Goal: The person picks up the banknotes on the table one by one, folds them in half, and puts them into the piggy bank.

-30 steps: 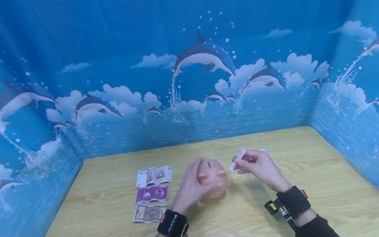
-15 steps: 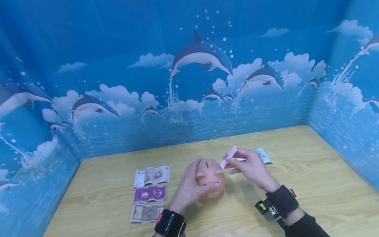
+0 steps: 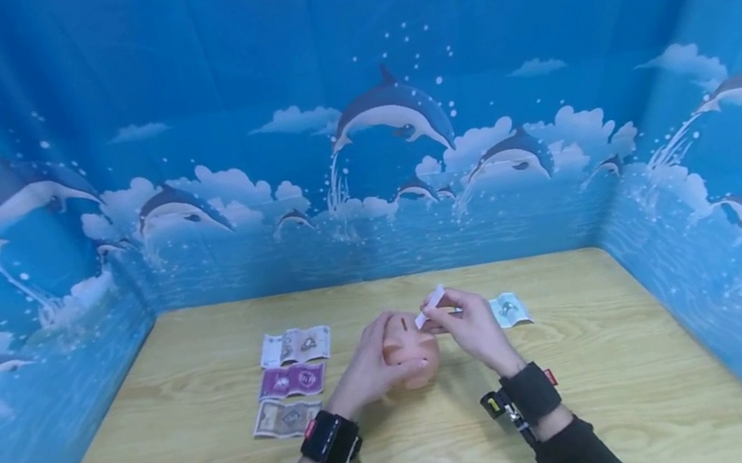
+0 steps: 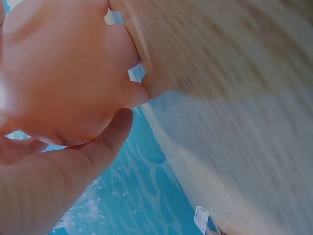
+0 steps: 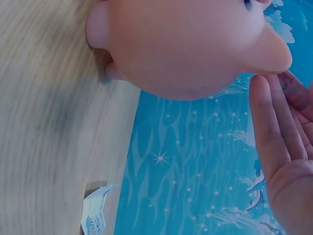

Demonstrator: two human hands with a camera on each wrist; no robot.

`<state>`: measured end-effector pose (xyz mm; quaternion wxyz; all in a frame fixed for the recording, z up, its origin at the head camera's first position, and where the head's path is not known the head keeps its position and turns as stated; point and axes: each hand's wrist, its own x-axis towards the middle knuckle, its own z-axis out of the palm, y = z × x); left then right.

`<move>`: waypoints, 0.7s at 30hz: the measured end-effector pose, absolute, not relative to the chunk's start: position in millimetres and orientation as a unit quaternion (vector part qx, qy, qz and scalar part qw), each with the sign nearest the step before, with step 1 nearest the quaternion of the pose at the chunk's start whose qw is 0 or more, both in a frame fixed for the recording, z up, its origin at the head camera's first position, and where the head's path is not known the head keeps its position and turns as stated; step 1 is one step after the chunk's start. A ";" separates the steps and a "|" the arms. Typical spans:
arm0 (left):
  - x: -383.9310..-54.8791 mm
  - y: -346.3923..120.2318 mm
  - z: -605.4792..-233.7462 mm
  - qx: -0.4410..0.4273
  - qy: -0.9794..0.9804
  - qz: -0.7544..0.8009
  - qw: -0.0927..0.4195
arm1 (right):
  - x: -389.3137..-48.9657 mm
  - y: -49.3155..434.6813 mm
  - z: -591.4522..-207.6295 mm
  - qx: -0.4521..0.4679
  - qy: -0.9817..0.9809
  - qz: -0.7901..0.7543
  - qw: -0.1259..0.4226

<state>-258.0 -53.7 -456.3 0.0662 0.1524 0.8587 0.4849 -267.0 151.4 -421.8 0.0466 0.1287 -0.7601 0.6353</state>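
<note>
A pink piggy bank [image 3: 410,357] with a dark slot in its top stands on the wooden table, filling much of the left wrist view and the top of the right wrist view [image 5: 181,49]. My left hand [image 3: 368,364] grips it from the left side, thumb across the near side and fingers over the far side. Between thumb and fingers my right hand [image 3: 468,328] pinches a folded whitish banknote [image 3: 431,307], tilted, close to the right of the slot. In the right wrist view the fingertips [image 5: 259,84] are right at the pig's ear, and the folded note is hidden.
Three banknotes lie in a column left of the pig: a pale one [image 3: 296,346], a purple one [image 3: 293,380] and a brownish one [image 3: 289,417]. A light blue-green banknote [image 3: 510,309] lies behind the right hand. Dolphin-printed blue curtains [image 3: 372,239] border the table.
My right hand has moved left with the folded banknote, bringing it up to the pig's top. More of the blue-green banknote now shows. The left hand keeps its grip on the pig.
</note>
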 end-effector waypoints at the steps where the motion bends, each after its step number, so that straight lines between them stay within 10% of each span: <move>1: -257.9 -53.7 -456.2 0.151 0.860 0.483 0.067 | -267.9 150.0 -421.9 0.128 -0.762 0.633 0.048; 21: -257.8 -54.4 -453.6 0.156 0.865 0.471 0.075 | -276.3 132.2 -415.4 0.134 -0.807 0.570 0.078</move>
